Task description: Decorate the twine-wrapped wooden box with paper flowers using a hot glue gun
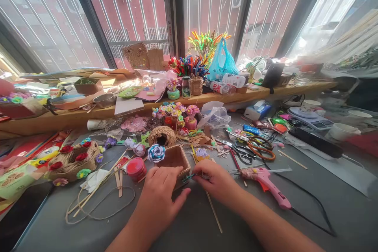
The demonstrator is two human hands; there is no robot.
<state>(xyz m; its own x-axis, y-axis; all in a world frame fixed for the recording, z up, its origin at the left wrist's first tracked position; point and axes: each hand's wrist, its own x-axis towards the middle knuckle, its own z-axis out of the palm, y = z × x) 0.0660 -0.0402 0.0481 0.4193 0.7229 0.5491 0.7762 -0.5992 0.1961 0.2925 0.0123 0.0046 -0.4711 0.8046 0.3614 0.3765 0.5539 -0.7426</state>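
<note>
A small open brown box (178,156) sits in front of me. My left hand (162,195) rests over its near side, fingers bent on the rim and thumb apart. At the box's near right corner, my right hand (217,179) is closed in a pinch on a small teal piece (188,178), which touches or nearly touches the box wall. Its exact kind is too small to make out. A blue and white paper-like flower (156,153) stands by the far left edge of the box. To the left is a red-filled round jar (136,169).
A pink glue gun (273,189) lies at right, its black cord trailing nearby. Behind it are scissors (260,147). A flower-decorated twine piece (75,159), wooden sticks (118,181) and loose string (100,216) lie left. A cluttered raised shelf (162,104) runs along the windows.
</note>
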